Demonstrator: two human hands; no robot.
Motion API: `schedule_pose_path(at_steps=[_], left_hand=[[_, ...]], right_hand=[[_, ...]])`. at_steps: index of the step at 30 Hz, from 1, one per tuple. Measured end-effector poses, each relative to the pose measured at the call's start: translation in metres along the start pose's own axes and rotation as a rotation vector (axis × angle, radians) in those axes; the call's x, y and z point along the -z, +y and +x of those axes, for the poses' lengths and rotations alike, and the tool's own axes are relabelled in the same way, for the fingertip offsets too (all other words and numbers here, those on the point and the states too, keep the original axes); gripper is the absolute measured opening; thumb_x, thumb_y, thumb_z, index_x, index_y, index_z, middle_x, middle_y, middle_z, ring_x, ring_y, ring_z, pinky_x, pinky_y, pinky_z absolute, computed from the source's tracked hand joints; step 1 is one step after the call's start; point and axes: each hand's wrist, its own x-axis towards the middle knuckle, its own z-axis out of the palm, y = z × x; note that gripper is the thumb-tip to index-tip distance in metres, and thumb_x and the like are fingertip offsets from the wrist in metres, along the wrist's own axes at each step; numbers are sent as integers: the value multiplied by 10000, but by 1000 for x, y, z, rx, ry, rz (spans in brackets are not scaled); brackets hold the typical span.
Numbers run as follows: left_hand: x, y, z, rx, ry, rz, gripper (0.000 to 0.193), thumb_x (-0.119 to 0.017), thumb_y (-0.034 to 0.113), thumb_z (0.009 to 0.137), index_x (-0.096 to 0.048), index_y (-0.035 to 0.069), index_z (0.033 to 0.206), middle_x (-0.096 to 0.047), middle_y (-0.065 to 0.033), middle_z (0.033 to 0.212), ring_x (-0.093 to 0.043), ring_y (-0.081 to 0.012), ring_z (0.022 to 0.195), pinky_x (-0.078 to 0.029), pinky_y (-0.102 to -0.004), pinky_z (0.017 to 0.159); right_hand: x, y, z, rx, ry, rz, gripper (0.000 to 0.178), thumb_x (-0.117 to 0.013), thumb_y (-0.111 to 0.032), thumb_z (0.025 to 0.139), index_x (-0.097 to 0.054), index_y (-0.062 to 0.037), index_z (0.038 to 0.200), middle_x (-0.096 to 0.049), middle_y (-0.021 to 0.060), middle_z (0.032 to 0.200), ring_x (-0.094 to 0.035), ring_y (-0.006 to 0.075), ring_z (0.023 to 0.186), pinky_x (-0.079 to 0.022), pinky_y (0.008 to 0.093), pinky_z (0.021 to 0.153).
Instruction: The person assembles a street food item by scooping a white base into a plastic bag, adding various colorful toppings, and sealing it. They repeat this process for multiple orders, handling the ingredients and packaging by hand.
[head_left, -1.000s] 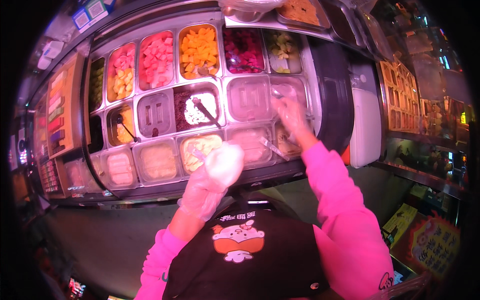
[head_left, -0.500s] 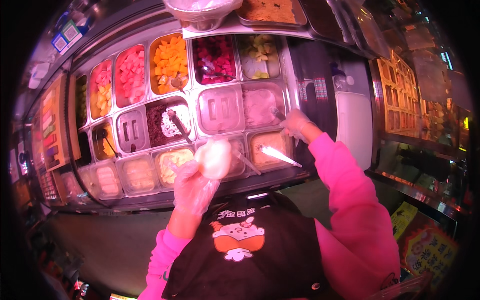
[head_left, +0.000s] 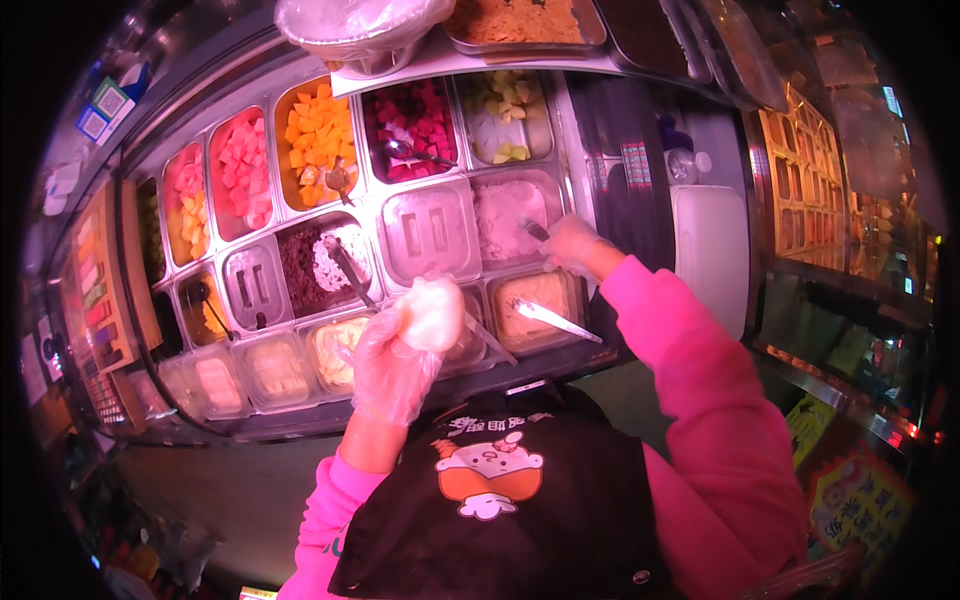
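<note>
1. Carefully, the gloved left hand [head_left: 392, 368] cups a white rounded piece [head_left: 432, 315] near a clear-lidded tub [head_left: 425, 235].
2. Right hand [head_left: 580, 246], fingers closed round a spatula [head_left: 535, 231], meets pale paste [head_left: 502, 212]; shallow, even scoops suit.

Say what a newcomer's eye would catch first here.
Probably the bright white, rounded piece in the gloved left hand, near the centre. Next, the orange fruit cubes at upper left, then the right hand holding a utensil at the pale paste, right of centre.
</note>
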Motion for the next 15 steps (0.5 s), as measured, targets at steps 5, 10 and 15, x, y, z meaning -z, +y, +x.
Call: schedule_pose_path(at_steps=[5,10,15], left_hand=[[0,4,7,40,-7,20,596,-668,84,898,-469,-106,1427,-544,-252,1463,-523,-381,1387,-401,-506,1218],[5,9,10,46,-10,-5,640,-633,56,892,-419,-88,1478,-514,-248,1487,-501,-380,1408,-372,-496,1238],[6,12,12,23,45,61,667,-574,-76,862,-400,-45,1505,-498,-223,1503,-477,-360,1430,-355,-476,1255]], right_hand=[[-23,-25,19,-107,83,160,225,-698,-256,914,-743,-36,906,-732,180,767,-699,276,621,-499,406,510],[-40,-34,1,-251,104,1185,76,-706,-138,893,-641,-104,870,-641,80,710,-527,158,471,-274,330,375],[-42,-62,-7,-67,272,1405,33,-687,-95,917,-662,-73,916,-568,34,693,-434,114,472,-311,320,408]])
